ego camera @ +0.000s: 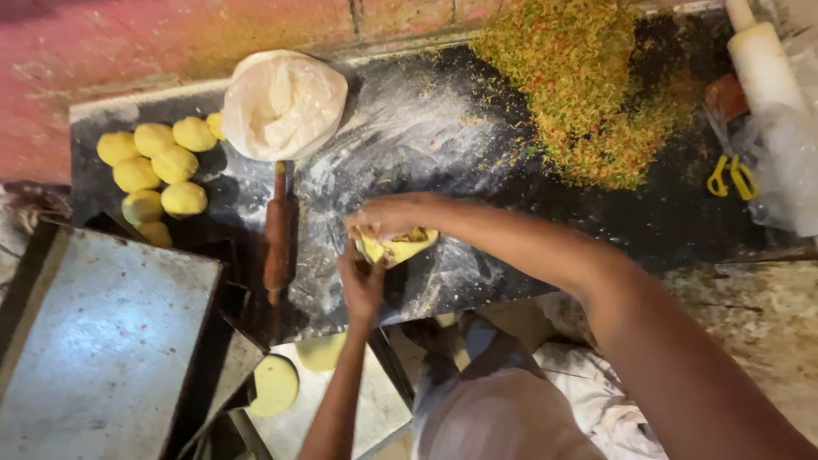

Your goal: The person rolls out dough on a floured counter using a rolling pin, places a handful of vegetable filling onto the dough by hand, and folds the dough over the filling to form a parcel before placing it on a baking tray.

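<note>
Both my hands meet over a floured black stone slab (477, 153). My right hand (388, 215) reaches in from the right and grips a yellow dough piece (402, 248) holding some filling. My left hand (361, 284) comes up from below and pinches the same dough at its lower left edge. A brown wooden rolling pin (277, 230) lies just left of my hands. Several yellow dough balls (158, 166) sit at the slab's left end.
A white plastic bag of flour (283, 104) stands behind the pin. A big heap of chopped green and red filling (588, 85) covers the far right. A white rolling pin (763, 60), yellow scissors (731, 177), metal trays (102, 341) and flat dough discs (274, 385) lie around.
</note>
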